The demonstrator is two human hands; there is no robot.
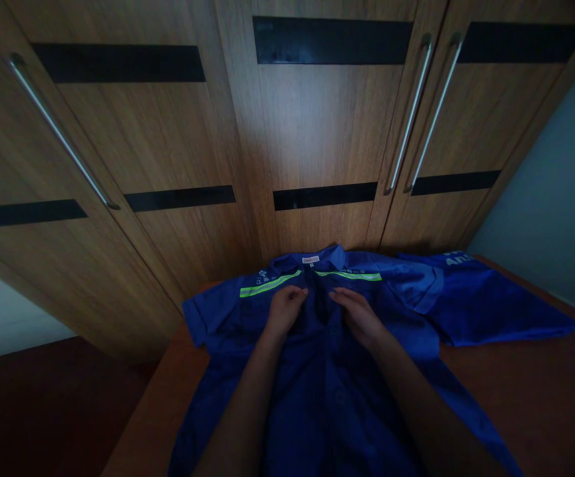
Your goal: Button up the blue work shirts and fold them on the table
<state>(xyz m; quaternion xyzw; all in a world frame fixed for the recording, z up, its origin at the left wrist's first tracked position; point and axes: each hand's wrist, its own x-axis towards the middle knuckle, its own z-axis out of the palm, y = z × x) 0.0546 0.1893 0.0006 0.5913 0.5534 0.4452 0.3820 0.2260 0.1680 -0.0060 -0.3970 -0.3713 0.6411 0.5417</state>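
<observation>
A dark blue short-sleeved shirt (297, 397) lies spread out, front up, with its collar at the far side. Yellow-green reflective stripes cross its chest, and a white label shows inside the collar. My left hand (286, 310) is over the left chest just below the stripe, fingers closed in a pinch at the front edge; what is between them is too small to make out. Across the front opening, my right hand (358, 315) is at the other edge, its fingers stretched toward the middle and thumb partly hidden. Whether it grips the cloth is unclear.
Beneath the shirt is a reddish-brown wooden table (540, 391). Another blue cloth (491, 305) with white lettering lies at the right, against the shirt's sleeve. Behind the table stands a wooden wardrobe (317, 126) with black bands and long metal handles.
</observation>
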